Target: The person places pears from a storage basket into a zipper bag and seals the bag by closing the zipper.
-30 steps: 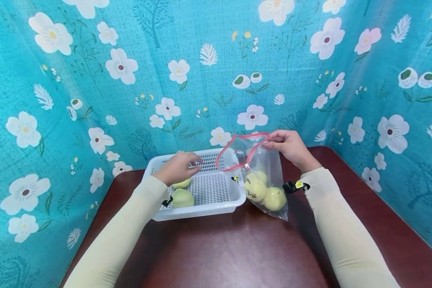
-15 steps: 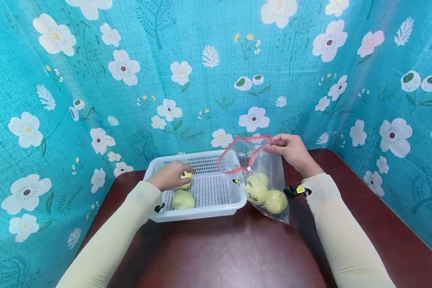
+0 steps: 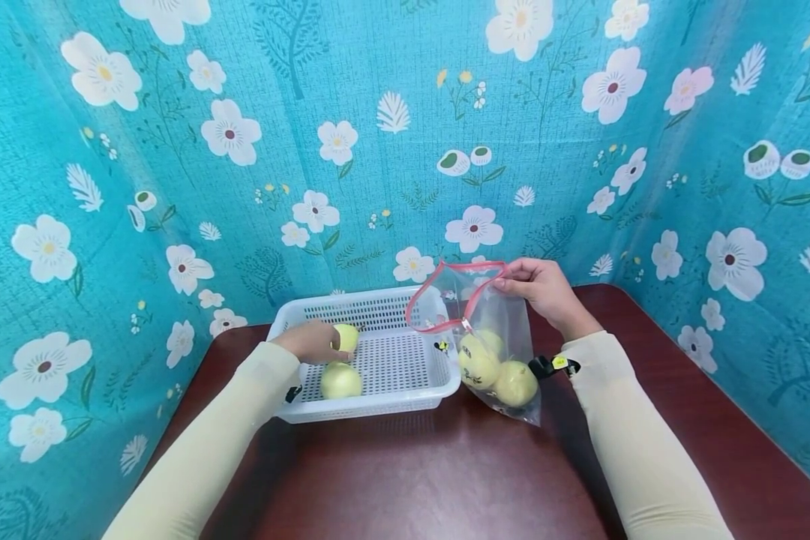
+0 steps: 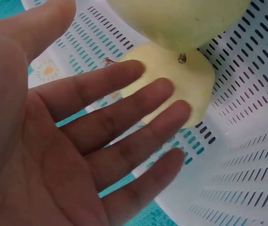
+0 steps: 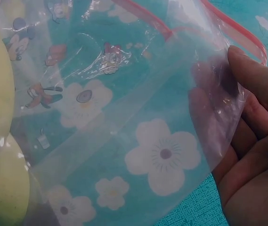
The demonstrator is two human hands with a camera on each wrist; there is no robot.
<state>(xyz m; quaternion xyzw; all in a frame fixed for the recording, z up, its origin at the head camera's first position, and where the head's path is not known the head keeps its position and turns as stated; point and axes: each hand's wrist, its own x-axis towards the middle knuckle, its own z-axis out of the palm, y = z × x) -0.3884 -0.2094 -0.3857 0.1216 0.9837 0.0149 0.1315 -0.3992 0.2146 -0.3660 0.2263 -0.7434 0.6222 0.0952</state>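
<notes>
In the head view my left hand [image 3: 310, 342] reaches into the white basket [image 3: 391, 411] from its left side. Its fingers are spread and nearly straight in the left wrist view, with the fingertips at a yellow-green apple [image 4: 195, 89]; whether they touch it I cannot tell. A second apple [image 3: 341, 381] lies nearer the front wall. On the right, my right hand [image 3: 547, 292] pinches the rim of a clear zip bag [image 3: 513, 315] with a red-pink edge, thumb outside and fingers inside the plastic. The bag's mouth gapes toward the basket, and several apples [image 3: 516, 383] sit in its bottom.
The basket and bag stand side by side on a dark red table [image 3: 405, 480]. Behind and on both sides hangs a turquoise flowered cloth [image 3: 378, 187]. The bag's mouth overlaps the basket's right end.
My left hand has come down and left into the basket, to the far apple, which now shows more fully. My right hand still holds the bag in nearly the same place.
</notes>
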